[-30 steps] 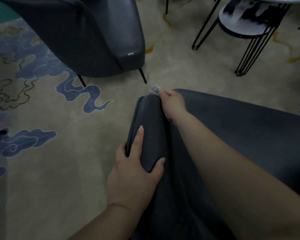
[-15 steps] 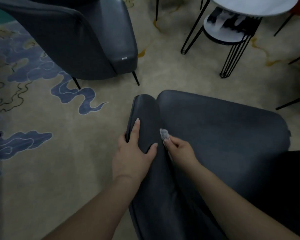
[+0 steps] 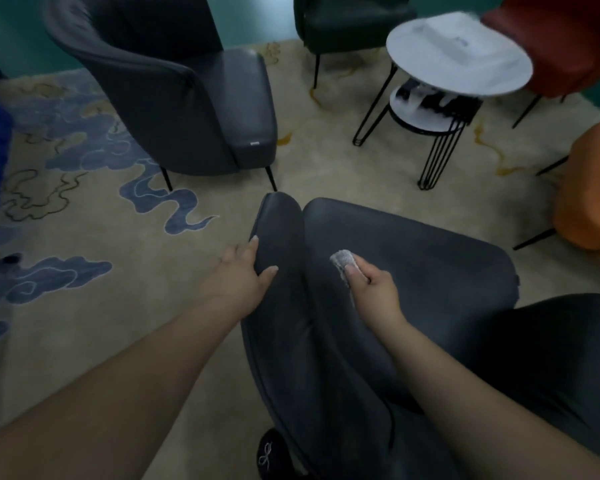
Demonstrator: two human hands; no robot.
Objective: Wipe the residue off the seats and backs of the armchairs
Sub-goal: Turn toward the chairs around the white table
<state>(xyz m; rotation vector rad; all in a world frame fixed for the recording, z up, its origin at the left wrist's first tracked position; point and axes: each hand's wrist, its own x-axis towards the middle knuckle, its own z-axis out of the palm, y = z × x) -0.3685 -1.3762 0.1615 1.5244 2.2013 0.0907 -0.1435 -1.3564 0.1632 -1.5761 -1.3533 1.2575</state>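
Grey cloth point(image 3: 342, 262) pinched in right hand point(image 3: 374, 292) fingers | left hand point(image 3: 238, 277) grips armchair point(image 3: 413, 271) arm

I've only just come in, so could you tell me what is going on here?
A person is wiping a dark armchair. The left hand holds its armrest, thumb on top. The right hand pinches a small grey cloth against the seat. Another armchair and a side table stand beyond.
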